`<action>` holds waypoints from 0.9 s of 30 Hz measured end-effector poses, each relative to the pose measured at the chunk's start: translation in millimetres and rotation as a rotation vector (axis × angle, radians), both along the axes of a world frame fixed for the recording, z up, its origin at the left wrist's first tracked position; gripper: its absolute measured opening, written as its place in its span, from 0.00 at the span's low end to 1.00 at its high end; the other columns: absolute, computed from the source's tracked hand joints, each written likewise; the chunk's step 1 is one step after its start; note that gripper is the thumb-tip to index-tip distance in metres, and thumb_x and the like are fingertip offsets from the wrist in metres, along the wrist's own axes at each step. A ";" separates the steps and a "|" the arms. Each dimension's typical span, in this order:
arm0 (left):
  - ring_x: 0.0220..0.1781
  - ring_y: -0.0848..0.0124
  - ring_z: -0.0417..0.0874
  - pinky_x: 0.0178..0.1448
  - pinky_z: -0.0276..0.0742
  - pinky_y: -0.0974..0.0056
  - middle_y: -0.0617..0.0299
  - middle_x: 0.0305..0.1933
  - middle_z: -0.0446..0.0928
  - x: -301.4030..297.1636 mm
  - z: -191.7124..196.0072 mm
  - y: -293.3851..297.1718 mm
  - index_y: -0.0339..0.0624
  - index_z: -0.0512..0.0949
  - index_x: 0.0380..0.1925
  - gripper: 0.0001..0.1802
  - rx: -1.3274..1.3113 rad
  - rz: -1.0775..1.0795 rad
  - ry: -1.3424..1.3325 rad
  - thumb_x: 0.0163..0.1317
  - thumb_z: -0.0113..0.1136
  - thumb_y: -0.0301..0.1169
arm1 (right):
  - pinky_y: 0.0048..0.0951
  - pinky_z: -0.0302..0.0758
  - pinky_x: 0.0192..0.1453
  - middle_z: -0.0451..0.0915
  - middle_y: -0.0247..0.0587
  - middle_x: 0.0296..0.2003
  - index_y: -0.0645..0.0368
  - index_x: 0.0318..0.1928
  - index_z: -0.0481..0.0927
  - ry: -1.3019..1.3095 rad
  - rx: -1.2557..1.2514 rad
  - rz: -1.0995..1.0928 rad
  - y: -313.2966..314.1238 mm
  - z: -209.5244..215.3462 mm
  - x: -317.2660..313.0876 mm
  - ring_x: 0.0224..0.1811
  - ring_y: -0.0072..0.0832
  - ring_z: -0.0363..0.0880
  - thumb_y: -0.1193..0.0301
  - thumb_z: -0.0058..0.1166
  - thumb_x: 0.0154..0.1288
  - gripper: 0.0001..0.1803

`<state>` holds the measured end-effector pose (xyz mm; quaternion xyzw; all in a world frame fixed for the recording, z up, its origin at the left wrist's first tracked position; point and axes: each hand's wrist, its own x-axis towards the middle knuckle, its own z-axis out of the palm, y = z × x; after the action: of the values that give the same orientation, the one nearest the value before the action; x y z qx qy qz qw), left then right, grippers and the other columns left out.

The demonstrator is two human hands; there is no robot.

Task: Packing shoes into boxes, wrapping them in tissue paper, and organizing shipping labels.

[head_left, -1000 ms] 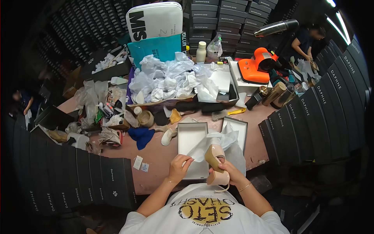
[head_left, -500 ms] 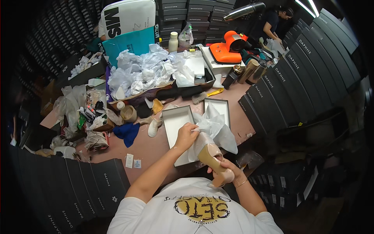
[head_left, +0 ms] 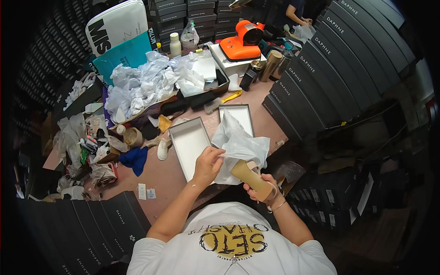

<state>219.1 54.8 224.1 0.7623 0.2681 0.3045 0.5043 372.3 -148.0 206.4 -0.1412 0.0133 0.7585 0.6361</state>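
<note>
My right hand is wrapped round the heel end of a beige sandal, its tan sole turned up toward me. White tissue paper spreads around the sandal's toe end. With its fingers pinched together, my left hand grips the paper's near left edge. Beneath the left hand lies a shallow grey-edged box part with a white inside. A second white-lined box part shows behind the paper, which partly covers it.
Stacked dark shoe boxes rise at the right, with more boxes at the lower left. Crumpled paper fills a bin at the back. An orange device, a yellow-handled brush and a blue cloth lie around the table.
The view has shifted, so the table stands further left in it. The sandal has turned to show more of its sole, and its toe end is nearer the paper.
</note>
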 end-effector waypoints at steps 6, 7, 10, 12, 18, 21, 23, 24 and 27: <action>0.27 0.71 0.77 0.31 0.71 0.69 0.59 0.26 0.76 4.2 21.5 -50.2 0.37 0.82 0.40 0.08 -0.064 -0.173 -0.044 0.60 0.61 0.25 | 0.30 0.82 0.37 0.77 0.55 0.45 0.68 0.58 0.67 -0.170 0.017 0.027 10.4 18.0 -2.3 0.37 0.35 0.82 0.58 0.46 0.65 0.29; 0.26 0.71 0.76 0.30 0.71 0.69 0.59 0.25 0.76 3.4 27.2 -61.1 0.38 0.82 0.40 0.09 -0.029 -0.193 -0.082 0.60 0.62 0.26 | 0.31 0.82 0.43 0.77 0.51 0.48 0.67 0.55 0.70 -0.304 -0.193 -0.119 13.7 25.7 -10.3 0.41 0.35 0.82 0.65 0.48 0.63 0.23; 0.24 0.71 0.76 0.28 0.70 0.69 0.59 0.25 0.76 5.3 39.0 -61.6 0.39 0.82 0.43 0.11 0.035 -0.051 -0.198 0.58 0.61 0.22 | 0.32 0.79 0.51 0.78 0.45 0.46 0.64 0.51 0.72 -0.237 -0.332 -0.321 31.3 20.0 -22.1 0.47 0.31 0.80 0.74 0.46 0.64 0.16; 0.23 0.68 0.77 0.26 0.70 0.66 0.59 0.26 0.76 0.4 43.4 -46.9 0.40 0.81 0.45 0.17 0.196 0.015 -0.263 0.53 0.62 0.18 | 0.33 0.77 0.53 0.77 0.43 0.47 0.62 0.53 0.71 -0.533 -0.394 -0.531 38.7 13.7 -33.5 0.49 0.31 0.78 0.73 0.48 0.66 0.15; 0.21 0.64 0.75 0.25 0.70 0.65 0.60 0.24 0.72 -1.3 22.0 -73.4 0.40 0.79 0.48 0.24 0.419 -0.188 -0.297 0.47 0.64 0.17 | 0.39 0.74 0.60 0.75 0.43 0.55 0.59 0.59 0.70 -0.355 -0.370 -0.536 32.5 16.2 -9.3 0.56 0.37 0.75 0.59 0.40 0.73 0.22; 0.20 0.66 0.74 0.24 0.71 0.65 0.62 0.22 0.69 0.2 13.8 -79.9 0.40 0.79 0.45 0.20 0.470 -0.231 -0.330 0.47 0.65 0.23 | 0.39 0.72 0.62 0.75 0.43 0.56 0.58 0.60 0.69 -0.395 -0.389 -0.565 17.4 -47.2 -18.9 0.57 0.39 0.74 0.58 0.40 0.72 0.23; 0.20 0.67 0.74 0.23 0.71 0.65 0.63 0.22 0.69 -5.9 8.9 -83.2 0.40 0.79 0.44 0.19 0.503 -0.276 -0.333 0.48 0.64 0.24 | 0.40 0.70 0.62 0.74 0.46 0.57 0.58 0.59 0.71 -0.959 -0.424 -0.496 24.0 -61.0 -9.2 0.60 0.44 0.72 0.54 0.44 0.69 0.26; 0.20 0.67 0.74 0.23 0.71 0.65 0.63 0.23 0.70 -15.3 8.2 -84.6 0.40 0.79 0.44 0.19 0.515 -0.315 -0.348 0.49 0.64 0.24 | 0.40 0.71 0.62 0.74 0.47 0.57 0.58 0.59 0.72 -1.121 -0.408 -0.451 28.2 -53.7 -2.7 0.60 0.45 0.72 0.55 0.44 0.69 0.25; 0.20 0.68 0.74 0.22 0.69 0.65 0.63 0.22 0.71 -17.4 14.8 -74.5 0.40 0.80 0.42 0.16 0.469 -0.303 -0.392 0.50 0.65 0.25 | 0.40 0.71 0.61 0.75 0.48 0.56 0.59 0.58 0.72 -0.550 -0.404 -0.466 21.3 -22.7 7.5 0.59 0.46 0.72 0.56 0.45 0.69 0.25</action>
<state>201.7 -19.7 238.9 0.8158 -0.0274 0.4201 0.3965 379.8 -126.7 183.7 -0.4540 0.0230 0.5102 0.7301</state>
